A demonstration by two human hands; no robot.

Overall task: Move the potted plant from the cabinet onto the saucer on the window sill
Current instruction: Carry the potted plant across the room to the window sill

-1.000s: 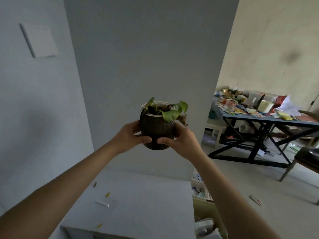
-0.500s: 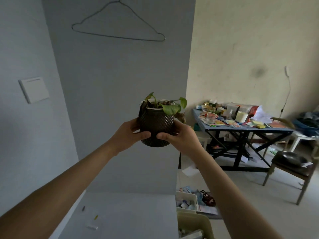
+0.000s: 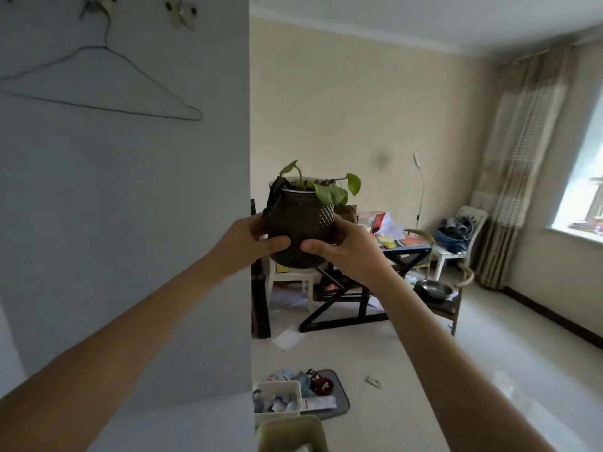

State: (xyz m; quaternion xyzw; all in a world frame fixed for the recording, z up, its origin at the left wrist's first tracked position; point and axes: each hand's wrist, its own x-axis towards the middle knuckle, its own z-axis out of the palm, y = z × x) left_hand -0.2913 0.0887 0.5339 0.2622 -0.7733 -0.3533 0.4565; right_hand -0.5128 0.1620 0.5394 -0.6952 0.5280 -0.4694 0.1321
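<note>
A potted plant (image 3: 301, 223), a dark textured round pot with a few green leaves, is held in the air in front of me at chest height. My left hand (image 3: 253, 244) grips its left side and my right hand (image 3: 346, 246) grips its right side, thumbs across the front. The window sill (image 3: 577, 231) shows at the far right under a bright window; I cannot make out a saucer on it. The white cabinet top (image 3: 195, 425) lies low at the bottom left, below my arms.
A grey wall (image 3: 130, 190) with a wire hanger (image 3: 101, 83) stands close on the left. Ahead are a cluttered dark table (image 3: 404, 246), chairs, a pan on a stool (image 3: 435, 290), bins and a tray (image 3: 339, 402) on the floor. Pale tiled floor stretches right toward a curtain (image 3: 518, 164).
The view has swung up and to the right, from the cabinet and wall toward the room and window. Both hands keep the pot, now seen in front of the table.
</note>
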